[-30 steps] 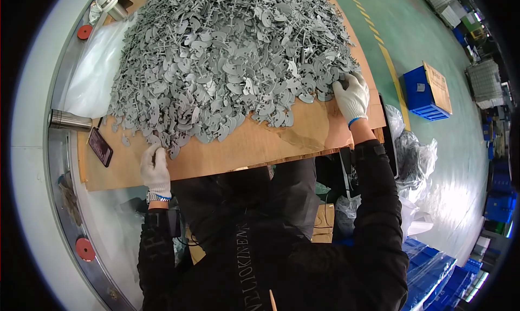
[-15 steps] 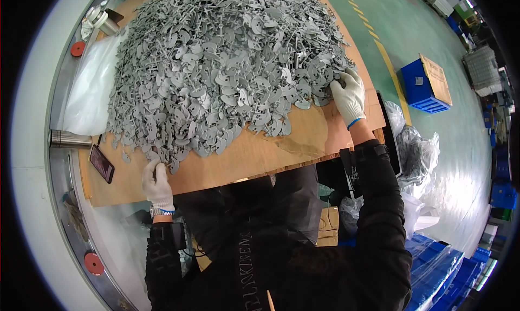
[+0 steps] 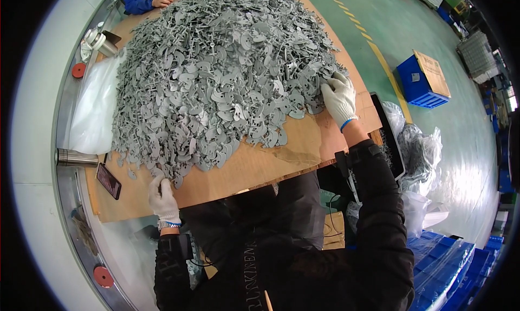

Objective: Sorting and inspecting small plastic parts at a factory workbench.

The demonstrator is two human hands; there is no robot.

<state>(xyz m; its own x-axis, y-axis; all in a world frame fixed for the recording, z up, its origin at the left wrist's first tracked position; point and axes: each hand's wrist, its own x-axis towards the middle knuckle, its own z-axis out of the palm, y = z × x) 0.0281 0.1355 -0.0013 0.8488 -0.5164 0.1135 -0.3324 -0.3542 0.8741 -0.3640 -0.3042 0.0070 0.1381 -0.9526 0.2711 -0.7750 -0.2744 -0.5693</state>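
A wide heap of flat grey metal parts (image 3: 216,83), many curved or crescent-shaped with holes, covers most of the wooden tabletop (image 3: 281,158). My left hand (image 3: 163,201), in a white knitted glove, lies at the heap's near left corner. Its fingers stretch forward beside a few outlying parts, thumb slightly apart. At the heap's right edge, my right hand (image 3: 341,101), gloved the same way, rests its bent fingertips against the parts. A gap shows between that thumb and the fingers. I see no part lifted in either hand.
Across the heap, another person's bare hand (image 3: 163,0) shows below a blue sleeve. On the left lie a phone (image 3: 109,181), a steel flask (image 3: 77,158) and clear plastic sheeting (image 3: 96,108). A blue crate (image 3: 420,83) stands on the floor at right.
My view has shifted slightly, bringing the other person's hands into sight at the far side. My right hand has moved slightly left along the heap's edge; my left hand stays by its corner.
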